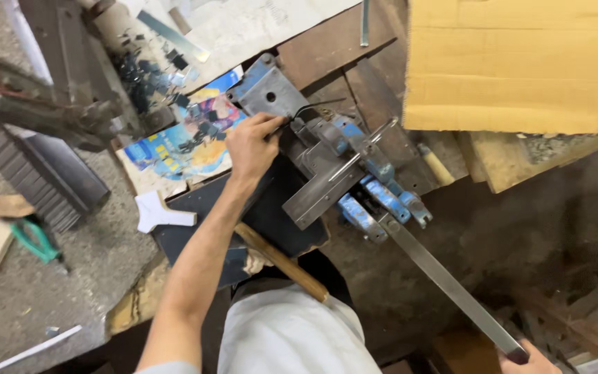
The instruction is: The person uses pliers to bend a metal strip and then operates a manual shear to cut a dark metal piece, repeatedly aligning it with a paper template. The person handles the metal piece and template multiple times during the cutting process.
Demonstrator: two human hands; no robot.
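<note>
Lying beneath the left hand (252,144) and spreading away beyond it, the cluttered wooden table (327,48). Overhanging the far side of that table, well past the left hand's fingertips, a big sheet of corrugated cardboard (520,62). Sitting just beside the left hand, on its thumb side, a blue-and-grey metal bending machine (340,163) bolted to the table. Running from the machine toward the right hand (531,359), a long flat steel lever (444,280), its far end being gripped by that hand, fingers curled shut around it at the frame's lower edge. Lying under the left forearm, a hammer with a wooden handle (282,262) resting on a dark plate. Lying on the outer side of the left hand, a colourful printed sheet (174,142) strewn with small dark metal cut-offs (148,76). Resting near the left elbow, a white flat cut-out piece (158,211). Being pinched between the left hand's thumb and fingertips, fingers pressed together, a thin dark wire (307,109), curving out from the fingertips over the machine's grey plate. Lying far off on the floor, to the outside of the left arm, green-handled snips (36,239).
</note>
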